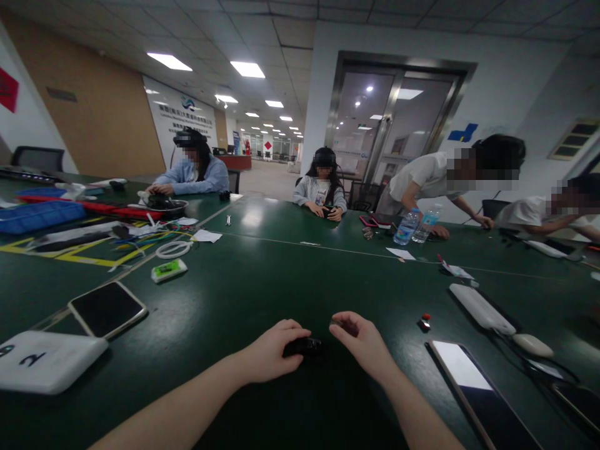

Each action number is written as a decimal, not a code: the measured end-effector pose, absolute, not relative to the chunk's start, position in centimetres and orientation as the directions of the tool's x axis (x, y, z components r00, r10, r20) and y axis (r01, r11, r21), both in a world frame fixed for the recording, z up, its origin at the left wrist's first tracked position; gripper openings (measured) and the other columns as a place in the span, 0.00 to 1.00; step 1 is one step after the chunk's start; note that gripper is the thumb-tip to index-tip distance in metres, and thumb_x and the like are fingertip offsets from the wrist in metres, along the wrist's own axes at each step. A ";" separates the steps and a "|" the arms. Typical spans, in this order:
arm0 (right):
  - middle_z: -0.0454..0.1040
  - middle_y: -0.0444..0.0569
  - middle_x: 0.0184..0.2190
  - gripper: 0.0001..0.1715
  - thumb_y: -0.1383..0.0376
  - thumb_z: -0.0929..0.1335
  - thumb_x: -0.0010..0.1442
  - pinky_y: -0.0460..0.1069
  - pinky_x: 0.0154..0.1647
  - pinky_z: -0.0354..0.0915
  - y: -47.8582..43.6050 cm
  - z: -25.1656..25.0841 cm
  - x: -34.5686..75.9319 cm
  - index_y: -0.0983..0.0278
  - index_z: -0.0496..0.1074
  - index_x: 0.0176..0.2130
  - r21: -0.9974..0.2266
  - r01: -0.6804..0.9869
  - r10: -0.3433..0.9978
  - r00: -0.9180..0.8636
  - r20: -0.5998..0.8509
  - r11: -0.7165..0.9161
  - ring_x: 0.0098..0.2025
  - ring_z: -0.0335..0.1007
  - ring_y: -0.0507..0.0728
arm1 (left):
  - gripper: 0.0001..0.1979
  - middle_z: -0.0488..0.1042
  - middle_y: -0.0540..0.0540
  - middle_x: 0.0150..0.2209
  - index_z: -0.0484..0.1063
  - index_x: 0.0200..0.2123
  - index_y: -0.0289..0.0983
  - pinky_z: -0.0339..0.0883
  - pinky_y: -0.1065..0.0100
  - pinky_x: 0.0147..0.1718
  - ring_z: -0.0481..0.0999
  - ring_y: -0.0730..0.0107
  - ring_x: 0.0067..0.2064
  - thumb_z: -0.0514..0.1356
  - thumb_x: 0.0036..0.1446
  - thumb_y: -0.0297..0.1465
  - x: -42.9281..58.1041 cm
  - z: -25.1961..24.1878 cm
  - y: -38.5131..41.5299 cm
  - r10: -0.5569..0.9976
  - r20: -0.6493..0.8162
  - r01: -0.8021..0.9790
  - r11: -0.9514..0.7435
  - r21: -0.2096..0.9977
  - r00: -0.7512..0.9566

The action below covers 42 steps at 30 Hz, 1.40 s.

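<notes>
My left hand (274,351) rests on the dark green table (262,275), fingers curled round a small black object (307,347). My right hand (363,340) lies just right of it, fingertips pinched together on a tiny piece I cannot make out, close to the black object's top edge. A small red and black part (424,322) sits on the table to the right of my right hand.
A phone (107,308) and a white box marked 2 (44,360) lie at the left. Another phone (473,384) and a white power strip (480,307) lie at the right. Several people sit along the far side, with water bottles (407,227) and a blue tray (40,215).
</notes>
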State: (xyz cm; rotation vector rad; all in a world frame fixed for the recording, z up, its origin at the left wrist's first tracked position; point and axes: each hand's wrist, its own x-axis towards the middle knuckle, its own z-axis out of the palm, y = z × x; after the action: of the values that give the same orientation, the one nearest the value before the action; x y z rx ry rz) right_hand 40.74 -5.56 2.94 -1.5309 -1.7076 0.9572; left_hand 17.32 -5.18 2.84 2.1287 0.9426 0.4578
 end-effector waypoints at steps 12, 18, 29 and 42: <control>0.71 0.44 0.35 0.12 0.64 0.69 0.51 0.48 0.37 0.62 -7.5 3.9 38.0 0.59 0.73 0.39 -0.762 0.625 0.943 -0.328 -0.058 0.171 0.36 0.66 0.54 | 0.22 0.66 0.45 0.47 0.65 0.53 0.43 0.61 0.63 0.49 0.65 0.64 0.49 0.57 0.53 0.33 17.5 2.9 -5.2 0.740 0.052 0.468 -0.476 0.744 0.671; 0.70 0.44 0.36 0.11 0.64 0.69 0.51 0.48 0.38 0.62 -7.6 3.9 37.8 0.59 0.73 0.38 -0.730 0.656 0.939 -0.338 -0.059 0.190 0.37 0.65 0.54 | 0.22 0.67 0.46 0.47 0.66 0.52 0.43 0.61 0.62 0.49 0.65 0.64 0.48 0.58 0.52 0.32 17.5 2.7 -5.1 0.739 0.065 0.468 -0.489 0.736 0.671; 0.69 0.44 0.37 0.10 0.66 0.70 0.50 0.49 0.41 0.61 -7.7 4.2 37.5 0.58 0.74 0.36 -0.704 0.678 0.934 -0.353 -0.056 0.214 0.40 0.65 0.55 | 0.23 0.67 0.45 0.47 0.67 0.51 0.42 0.60 0.63 0.50 0.66 0.64 0.49 0.58 0.50 0.30 17.6 3.1 -5.3 0.738 0.079 0.458 -0.495 0.739 0.670; 0.69 0.44 0.35 0.11 0.64 0.68 0.51 0.48 0.39 0.60 -7.4 3.8 38.1 0.55 0.75 0.38 -0.732 0.645 0.923 -0.380 -0.057 0.220 0.39 0.66 0.55 | 0.24 0.68 0.48 0.48 0.64 0.53 0.48 0.58 0.61 0.49 0.65 0.63 0.49 0.60 0.51 0.32 17.2 3.2 -5.1 0.729 0.081 0.531 -0.565 0.632 0.680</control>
State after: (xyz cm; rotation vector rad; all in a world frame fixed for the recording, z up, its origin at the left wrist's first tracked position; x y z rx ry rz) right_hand 38.06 -7.44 3.84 -1.4508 -2.1091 0.9686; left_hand 17.23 -5.14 3.24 2.3129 0.9657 0.4499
